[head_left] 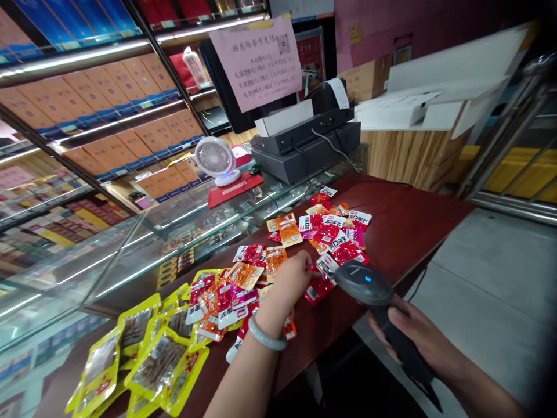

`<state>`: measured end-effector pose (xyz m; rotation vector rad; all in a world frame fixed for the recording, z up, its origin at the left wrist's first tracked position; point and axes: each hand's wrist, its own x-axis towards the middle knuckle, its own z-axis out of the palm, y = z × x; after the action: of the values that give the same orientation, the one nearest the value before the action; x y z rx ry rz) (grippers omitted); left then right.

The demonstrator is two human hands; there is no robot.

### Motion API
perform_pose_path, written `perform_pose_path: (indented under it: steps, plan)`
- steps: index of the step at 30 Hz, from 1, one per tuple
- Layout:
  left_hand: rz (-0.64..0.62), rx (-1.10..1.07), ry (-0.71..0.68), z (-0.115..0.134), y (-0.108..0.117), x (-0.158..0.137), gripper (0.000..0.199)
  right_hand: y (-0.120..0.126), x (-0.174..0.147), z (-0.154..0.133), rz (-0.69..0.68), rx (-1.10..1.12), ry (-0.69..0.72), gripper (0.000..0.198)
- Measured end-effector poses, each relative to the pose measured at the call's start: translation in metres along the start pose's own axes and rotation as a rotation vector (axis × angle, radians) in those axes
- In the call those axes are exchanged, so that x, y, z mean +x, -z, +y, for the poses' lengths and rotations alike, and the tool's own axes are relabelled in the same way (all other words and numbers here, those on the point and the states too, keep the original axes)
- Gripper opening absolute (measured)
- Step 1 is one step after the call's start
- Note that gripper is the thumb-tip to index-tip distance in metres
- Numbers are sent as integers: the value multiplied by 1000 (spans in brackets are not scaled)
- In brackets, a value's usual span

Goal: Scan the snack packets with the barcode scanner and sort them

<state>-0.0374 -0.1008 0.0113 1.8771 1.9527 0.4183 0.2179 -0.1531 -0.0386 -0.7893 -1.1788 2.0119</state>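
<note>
The left hand (296, 270) hides most of its own fingertips, so its grip on the red packet (319, 288) cannot be told. The left forearm (243, 377) covers part of the packet pile (246, 276). The scanner (365, 284) hides some fingers of the right hand (407, 328). The bottom edge crops the 2 forearms and some yellow packets (159, 363). The pink sign (265, 64) blocks most of the monitor (221, 93); its lowest print is illegible. The railing (500, 122) is blurred.
</note>
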Motion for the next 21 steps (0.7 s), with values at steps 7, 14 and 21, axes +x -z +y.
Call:
perform_pose_path:
  steps: [7, 14, 21]
  plan:
    - [245, -545, 189, -49, 7, -10, 24, -16, 8, 11, -145, -33, -74, 53]
    - [376, -592, 174, -58, 11, -23, 19, -33, 20, 12, -234, -47, -91, 51]
    - [333, -89, 448, -74, 52, -45, 23, -45, 39, 2, -325, -49, -41, 53]
